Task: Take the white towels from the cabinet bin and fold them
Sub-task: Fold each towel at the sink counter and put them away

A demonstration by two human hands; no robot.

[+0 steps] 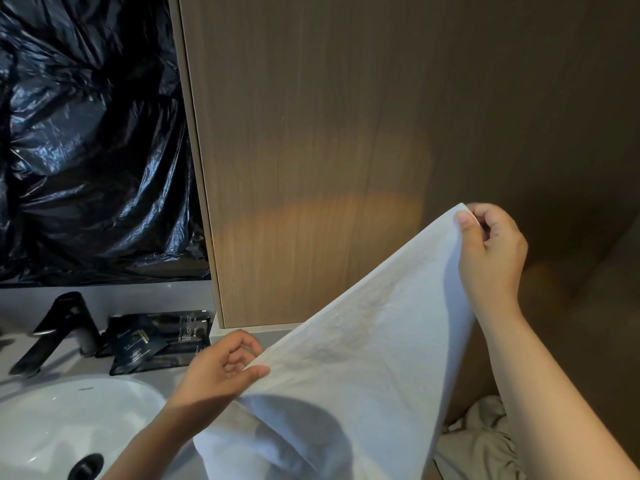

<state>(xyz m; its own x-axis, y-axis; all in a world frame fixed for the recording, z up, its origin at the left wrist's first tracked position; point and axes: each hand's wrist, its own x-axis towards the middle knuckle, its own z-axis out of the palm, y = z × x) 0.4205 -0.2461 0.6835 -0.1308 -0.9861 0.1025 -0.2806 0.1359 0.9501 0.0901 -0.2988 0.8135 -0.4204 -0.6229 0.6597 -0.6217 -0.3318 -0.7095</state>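
Note:
A white towel [356, 368] is stretched slantwise in the air in front of a wooden cabinet panel [311, 150]. My right hand [488, 254] pinches its upper corner, held high on the right. My left hand [221, 368] pinches the towel's lower left edge between thumb and fingers, just above the counter. The rest of the towel hangs down in folds towards the bottom of the frame. More crumpled white towels [481, 441] lie low at the bottom right, partly hidden behind my right forearm.
A white basin [69, 420] sits at the bottom left with a black tap [59, 327] behind it. Black sachets on a tray [152, 341] stand on the grey counter. Black plastic sheeting [90, 133] covers the wall area at upper left.

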